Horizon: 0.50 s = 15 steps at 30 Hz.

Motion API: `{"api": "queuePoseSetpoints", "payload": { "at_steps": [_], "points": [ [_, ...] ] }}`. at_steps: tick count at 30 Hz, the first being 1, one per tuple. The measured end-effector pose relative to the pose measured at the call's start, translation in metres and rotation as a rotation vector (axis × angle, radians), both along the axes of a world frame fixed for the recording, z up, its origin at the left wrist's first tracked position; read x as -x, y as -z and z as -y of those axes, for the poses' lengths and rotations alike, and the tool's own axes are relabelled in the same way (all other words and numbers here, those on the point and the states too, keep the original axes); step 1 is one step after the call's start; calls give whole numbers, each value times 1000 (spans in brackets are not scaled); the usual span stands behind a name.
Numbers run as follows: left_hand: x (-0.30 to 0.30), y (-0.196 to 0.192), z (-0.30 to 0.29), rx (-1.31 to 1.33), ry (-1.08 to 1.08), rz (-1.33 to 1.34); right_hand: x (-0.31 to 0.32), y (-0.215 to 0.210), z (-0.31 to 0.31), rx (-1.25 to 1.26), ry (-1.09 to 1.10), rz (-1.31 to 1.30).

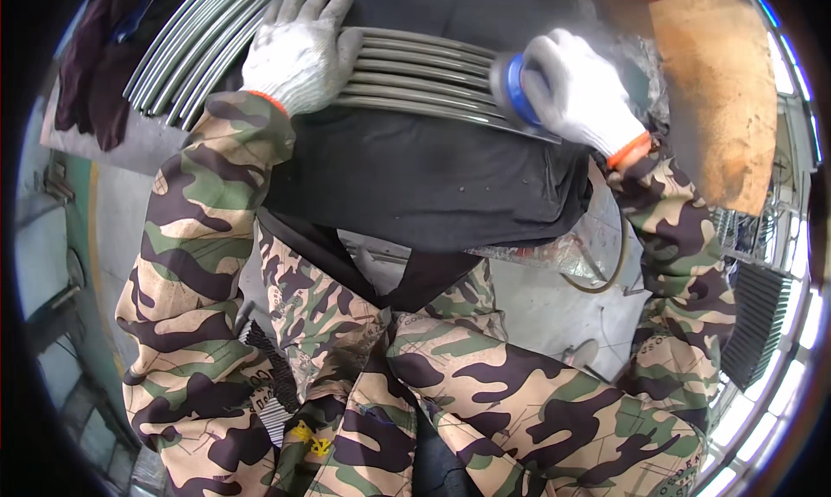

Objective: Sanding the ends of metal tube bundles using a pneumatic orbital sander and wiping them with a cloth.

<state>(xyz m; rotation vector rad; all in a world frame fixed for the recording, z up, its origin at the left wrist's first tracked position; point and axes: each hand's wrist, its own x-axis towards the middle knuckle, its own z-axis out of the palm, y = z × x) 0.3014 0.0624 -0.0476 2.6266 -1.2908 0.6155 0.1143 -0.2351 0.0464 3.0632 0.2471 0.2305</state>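
Observation:
My left hand [299,55], in a white knit glove with a grey palm coating and orange cuff, lies flat with fingers stretched over a row of metal rods [415,68]. The thumb points toward the right. My right hand [584,86], gloved the same way, is closed around a round tool with a blue band [518,90]. The tool sits at the right ends of the rods, its grey lower part blurred. Its exact kind cannot be made out. Under the rods lies a black cloth [433,181], draped over the near table edge.
More curved metal rods [186,60] lie side by side left of my left hand. Dark crumpled cloth [95,73] rests at the far left. A tan board [718,90] stands at the right. A thin hose [619,254] loops below my right forearm.

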Motion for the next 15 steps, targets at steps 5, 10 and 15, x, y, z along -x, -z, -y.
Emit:
{"api": "queuePoseSetpoints", "payload": {
  "at_steps": [5, 10, 15],
  "points": [
    [-7, -4, 1, 155, 60, 143, -19, -3, 26, 71, 211, 4],
    [-2, -19, 0, -93, -60, -150, 8, 1, 2, 12, 9, 38],
    [-17, -7, 0, 82, 58, 58, -21, -11, 15, 43, 211, 24]
  ]
}}
